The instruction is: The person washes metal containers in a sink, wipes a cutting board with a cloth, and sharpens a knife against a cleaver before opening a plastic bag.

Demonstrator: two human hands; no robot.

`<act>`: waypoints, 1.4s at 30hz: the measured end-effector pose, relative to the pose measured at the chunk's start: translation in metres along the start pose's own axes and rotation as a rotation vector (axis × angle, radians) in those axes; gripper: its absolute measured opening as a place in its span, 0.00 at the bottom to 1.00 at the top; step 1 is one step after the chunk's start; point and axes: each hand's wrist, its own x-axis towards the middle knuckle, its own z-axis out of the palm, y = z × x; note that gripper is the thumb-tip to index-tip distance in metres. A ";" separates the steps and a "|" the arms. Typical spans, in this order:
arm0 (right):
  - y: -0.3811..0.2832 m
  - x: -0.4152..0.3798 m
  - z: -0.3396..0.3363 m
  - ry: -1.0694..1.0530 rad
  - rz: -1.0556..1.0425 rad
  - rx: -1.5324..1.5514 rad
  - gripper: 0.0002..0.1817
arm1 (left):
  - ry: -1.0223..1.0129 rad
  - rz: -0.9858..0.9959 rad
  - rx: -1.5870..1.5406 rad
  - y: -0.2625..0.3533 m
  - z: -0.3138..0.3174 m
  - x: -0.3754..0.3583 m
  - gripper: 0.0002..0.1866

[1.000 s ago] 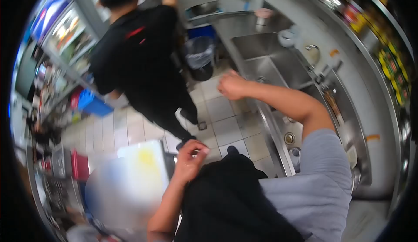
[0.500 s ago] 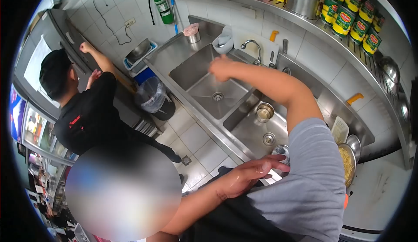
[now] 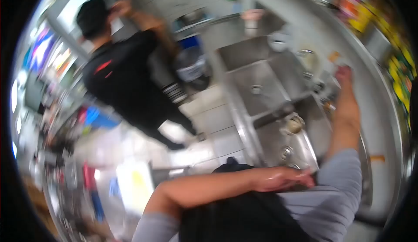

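- Compared with half a second ago, the right hand (image 3: 344, 73) has swung from over the far basin to the wall side of the sink, and the left forearm lies more level across the waist.
- The left arm bends sharply at the elbow; its left hand (image 3: 281, 179) hovers before the matte black cloth apron (image 3: 235, 218), fingers stretched toward the other arm, loosely parted, skin glinting.
- The right arm reaches forward, nearly straight, out of a soft, creased grey sleeve (image 3: 339, 179); blur hides the fingers, so I cannot tell whether they are spread, pressed together or pinching.
- Just beside that hand is a small orange handle (image 3: 334, 57) against the pale wall; whether they touch is unclear.
- Beyond the left hand opens the brushed-steel rectangular near basin (image 3: 272, 144), holding a small round metal bowl (image 3: 294, 123).
- Next comes the square-cornered steel far basin (image 3: 248, 89), with a curved chrome tap (image 3: 308, 73) on its wall side and a rounded white container (image 3: 278, 41) at its corner.
- Across glossy pale floor tiles (image 3: 215, 115) stands a person in a black shirt (image 3: 119, 72) with red marking, back turned, near a dark bin (image 3: 191, 65) lined with crinkled clear plastic.
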 end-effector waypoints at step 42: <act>-0.137 0.094 -0.058 -0.633 0.461 -0.739 0.42 | 0.103 0.122 -0.071 0.048 -0.107 0.085 0.41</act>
